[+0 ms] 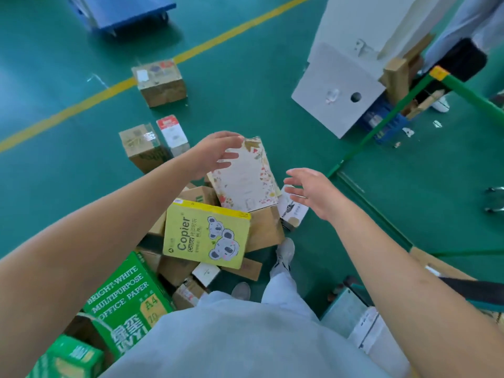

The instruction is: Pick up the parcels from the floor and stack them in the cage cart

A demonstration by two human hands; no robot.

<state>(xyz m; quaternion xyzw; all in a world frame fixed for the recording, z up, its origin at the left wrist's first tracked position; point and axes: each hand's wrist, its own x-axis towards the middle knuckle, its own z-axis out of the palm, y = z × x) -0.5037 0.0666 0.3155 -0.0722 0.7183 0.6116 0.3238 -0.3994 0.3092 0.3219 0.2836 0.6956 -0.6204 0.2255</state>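
Note:
A heap of parcels lies on the green floor in front of me. On top of it sits a white floral-print box [245, 178], tilted, with a yellow "Copier" paper pack [204, 233] just below. My left hand [215, 152] hovers over the floral box's upper left corner, fingers spread and relaxed. My right hand [311, 192] is open to the right of that box, apart from it, above a small white box [291, 211]. The green frame of the cage cart [381, 126] stands at the right.
Loose brown cartons [161, 83] [141, 148] and a red-topped white box [173, 133] lie farther out. Green A4 paper cases [128, 301] sit at lower left. A blue trolley [122, 12] is at the top, a large white carton [335, 91] leans by the cart, and another person's legs [463, 25] at top right.

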